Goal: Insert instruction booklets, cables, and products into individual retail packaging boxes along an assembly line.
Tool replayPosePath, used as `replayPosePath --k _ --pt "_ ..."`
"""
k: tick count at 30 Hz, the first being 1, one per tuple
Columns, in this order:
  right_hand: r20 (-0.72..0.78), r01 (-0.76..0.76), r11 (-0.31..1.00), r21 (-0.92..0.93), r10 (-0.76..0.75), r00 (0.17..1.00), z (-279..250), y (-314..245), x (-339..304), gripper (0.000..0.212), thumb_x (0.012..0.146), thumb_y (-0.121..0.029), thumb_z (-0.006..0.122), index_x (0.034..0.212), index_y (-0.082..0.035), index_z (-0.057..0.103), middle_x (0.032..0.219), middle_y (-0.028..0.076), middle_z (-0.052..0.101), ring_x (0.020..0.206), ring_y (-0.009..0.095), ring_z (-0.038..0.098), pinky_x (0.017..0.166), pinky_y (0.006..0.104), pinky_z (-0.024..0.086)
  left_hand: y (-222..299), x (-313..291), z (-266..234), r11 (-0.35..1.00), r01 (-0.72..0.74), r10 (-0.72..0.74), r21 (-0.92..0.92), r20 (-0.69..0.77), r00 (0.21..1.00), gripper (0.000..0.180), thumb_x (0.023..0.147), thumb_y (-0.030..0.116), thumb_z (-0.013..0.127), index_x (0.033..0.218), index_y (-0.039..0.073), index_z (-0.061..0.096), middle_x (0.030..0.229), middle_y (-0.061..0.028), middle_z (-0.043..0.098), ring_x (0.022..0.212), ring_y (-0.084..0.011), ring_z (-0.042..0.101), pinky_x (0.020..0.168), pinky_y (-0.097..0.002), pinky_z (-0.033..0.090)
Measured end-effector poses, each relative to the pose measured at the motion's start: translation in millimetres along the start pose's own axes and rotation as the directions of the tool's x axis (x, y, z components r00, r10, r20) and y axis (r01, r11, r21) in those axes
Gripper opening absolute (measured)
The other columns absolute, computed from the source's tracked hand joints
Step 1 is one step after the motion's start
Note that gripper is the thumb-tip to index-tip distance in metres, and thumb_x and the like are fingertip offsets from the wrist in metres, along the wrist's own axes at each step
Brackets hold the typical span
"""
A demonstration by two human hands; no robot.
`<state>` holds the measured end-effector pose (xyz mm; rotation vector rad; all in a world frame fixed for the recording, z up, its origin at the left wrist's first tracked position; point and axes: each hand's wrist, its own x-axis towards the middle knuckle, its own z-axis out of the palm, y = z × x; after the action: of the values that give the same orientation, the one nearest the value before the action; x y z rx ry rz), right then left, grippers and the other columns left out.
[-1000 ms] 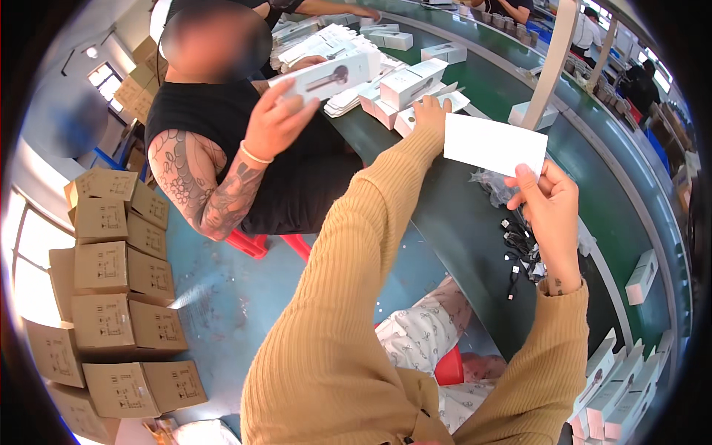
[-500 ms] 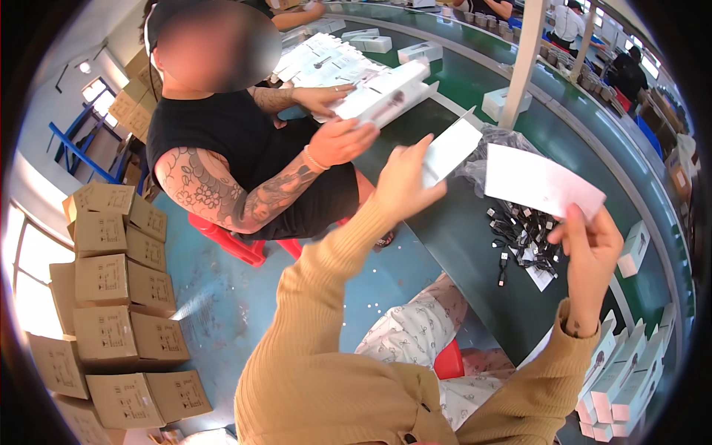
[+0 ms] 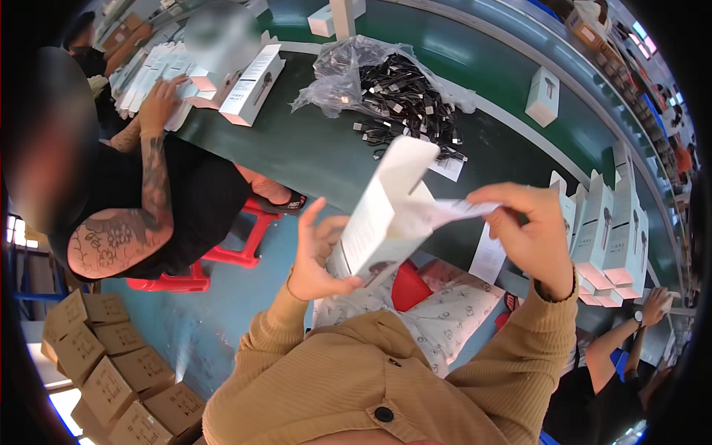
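My left hand [image 3: 315,256] is wrapped round a small white carton [image 3: 363,226], tilted in front of my chest, with its top flap standing up. Pinched between the thumb and fingers of my right hand [image 3: 530,233] is a white paper sheet [image 3: 452,212]. The sheet's far end is at the carton's open top; how deep it goes in, I cannot tell. Beyond the carton, a pile of black cables [image 3: 411,100] with metal plugs lies on the dark green table [image 3: 297,141], partly on a clear plastic bag [image 3: 337,74]. Another paper [image 3: 488,256] lies near the table edge.
Several white cartons [image 3: 597,230] stand in rows at the right. A conveyor [image 3: 497,67] carrying a white carton [image 3: 544,96] runs behind the table. At the left a co-worker's hand [image 3: 157,104] touches more cartons. Red stools [image 3: 241,241] and brown cardboard boxes [image 3: 119,371] stand on the floor.
My view has turned to the right. The carton in my left hand is now upright before me, and the sheet in my right hand has come to its open top.
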<state>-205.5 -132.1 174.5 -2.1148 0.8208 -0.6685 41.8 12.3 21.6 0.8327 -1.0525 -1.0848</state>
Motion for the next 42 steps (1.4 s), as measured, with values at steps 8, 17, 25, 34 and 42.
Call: replayPosePath --k 8,17,25,34,42 --pt "0.338 0.169 0.978 -0.125 -0.119 0.934 21 4 2 0.023 0.081 -0.021 0.067 0.1 -0.008 0.068 0.077 0.011 0.062 0.068 0.03 0.061 0.06 0.0351 0.049 -24 -15 23 0.988 0.104 -0.127 0.114 0.217 0.968 0.1 0.067 0.007 0.074 0.147 0.004 0.014 0.134 -0.0133 0.039 0.127 -0.0262 0.042 0.105 -0.039 0.033" --pt "-0.195 -0.149 0.985 -0.091 0.129 0.972 46 71 59 0.028 0.083 -0.028 0.069 0.099 -0.004 0.068 0.079 0.011 0.066 0.061 0.016 0.061 0.055 0.0285 0.045 -39 -36 5 0.968 0.229 -0.205 -0.104 0.205 0.957 0.092 0.071 0.003 0.066 0.147 0.004 0.013 0.147 -0.0108 0.029 0.136 -0.0246 0.031 0.111 -0.0397 0.024" --pt "-0.201 -0.415 0.778 -0.471 0.363 0.91 25 147 100 0.032 0.076 -0.038 0.07 0.084 -0.007 0.07 0.077 0.011 0.068 0.077 0.029 0.067 0.069 0.037 0.052 -36 -38 4 0.816 0.532 -0.508 -0.226 0.161 0.846 0.072 0.078 0.007 0.065 0.141 0.004 0.03 0.129 -0.0069 0.049 0.12 -0.0179 0.047 0.099 -0.0343 0.039" --pt "-0.328 -0.183 0.94 -0.288 0.083 0.941 -26 78 26 0.017 0.082 -0.016 0.068 0.091 -0.001 0.068 0.067 0.01 0.063 0.055 0.01 0.055 0.051 0.0267 0.042 -37 -25 25 0.912 0.409 -0.409 0.024 0.081 0.909 0.086 0.069 0.016 0.083 0.137 0.003 0.032 0.127 -0.0091 0.051 0.117 -0.0194 0.05 0.098 -0.0355 0.041" --pt "0.283 0.345 0.771 -0.535 -0.221 0.933 25 -35 -52 0.026 0.07 -0.014 0.074 0.092 -0.004 0.065 0.062 0.004 0.053 0.049 0.02 0.052 0.043 0.0308 0.037 -39 -23 40 0.95 0.211 -0.256 0.231 0.184 0.949 0.095 0.06 0.019 0.089 0.135 0.003 0.033 0.127 -0.0122 0.051 0.12 -0.023 0.049 0.099 -0.0377 0.041"
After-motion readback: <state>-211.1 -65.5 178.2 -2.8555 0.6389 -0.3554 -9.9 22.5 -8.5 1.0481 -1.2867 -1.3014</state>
